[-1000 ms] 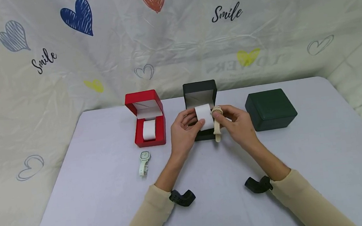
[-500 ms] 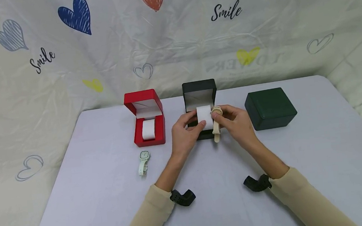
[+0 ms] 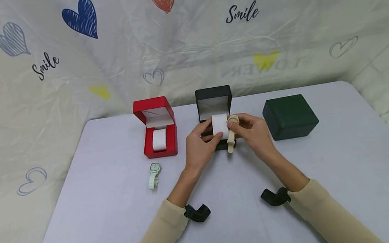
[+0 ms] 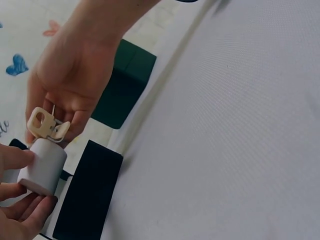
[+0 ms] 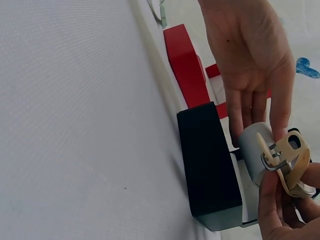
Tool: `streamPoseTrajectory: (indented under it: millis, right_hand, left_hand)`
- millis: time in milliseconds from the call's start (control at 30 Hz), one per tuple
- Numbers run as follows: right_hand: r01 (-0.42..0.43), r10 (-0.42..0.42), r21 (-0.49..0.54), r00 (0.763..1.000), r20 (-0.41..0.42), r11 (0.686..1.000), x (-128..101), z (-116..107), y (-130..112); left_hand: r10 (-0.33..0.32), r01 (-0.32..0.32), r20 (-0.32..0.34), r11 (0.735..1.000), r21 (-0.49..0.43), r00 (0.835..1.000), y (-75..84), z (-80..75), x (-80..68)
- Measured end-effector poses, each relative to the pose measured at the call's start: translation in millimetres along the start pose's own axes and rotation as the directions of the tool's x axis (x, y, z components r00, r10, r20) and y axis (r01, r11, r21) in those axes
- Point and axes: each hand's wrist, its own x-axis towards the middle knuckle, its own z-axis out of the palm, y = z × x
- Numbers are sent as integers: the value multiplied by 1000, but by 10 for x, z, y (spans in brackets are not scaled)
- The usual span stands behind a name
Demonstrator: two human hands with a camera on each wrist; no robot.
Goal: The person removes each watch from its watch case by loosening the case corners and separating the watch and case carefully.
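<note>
My left hand point(image 3: 199, 146) pinches a white watch cushion point(image 3: 220, 127) between thumb and fingers, over the open black watch box point(image 3: 214, 96). Beside the cushion, my right hand point(image 3: 254, 133) grips a cream wristwatch point(image 3: 231, 137) near its dial, its strap end hanging down toward the box front. In the right wrist view the cream strap point(image 5: 295, 150) is looped with its metal buckle point(image 5: 272, 161) showing, right at the end of the cushion point(image 5: 254, 150). The left wrist view shows the strap point(image 4: 42, 122) at the cushion's end too.
An open red watch box point(image 3: 160, 140) holding a white cushion stands to the left. A pale green wristwatch point(image 3: 155, 175) lies on the white table point(image 3: 120, 222) in front of it. To the right sits a closed dark green box point(image 3: 291, 116).
The cushion has shifted slightly right, toward the watch, with my left hand. The watch's hanging strap end has swung a little to the left.
</note>
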Motion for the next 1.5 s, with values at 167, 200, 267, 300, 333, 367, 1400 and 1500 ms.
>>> streamPoseTrajectory:
  millis: [167,200,267,300,333,367,1400,1500]
  right_hand:
    - [-31,31,-20,999,11,999,14,41,13]
    - [-36,36,-25,999,13,999,15,46,17]
    - [-44,44,-33,999,15,999,18,54,26]
    - [-47,48,-35,999,17,998,21,57,31]
    - [-50,50,-39,999,18,998,22,59,35]
    - [-53,54,-41,998,19,998,25,61,39]
    - [-60,80,-267,995,65,962,97,94,40]
    - [-55,78,-281,995,70,958,93,93,29]
  left_hand:
    - [-3,4,-11,998,60,1000,-12,-3,5]
    - [-6,6,-11,997,71,1000,-15,-4,6]
    - [-18,19,-7,996,92,1000,-19,-5,8]
    - [-24,25,-5,994,103,1000,-22,-5,9]
    - [-32,32,-3,993,115,999,-21,-7,11]
    - [-37,37,-2,991,127,999,-23,-8,12]
    - [-96,87,20,961,262,995,-60,-23,68]
    - [-104,94,23,960,263,994,-67,-15,77]
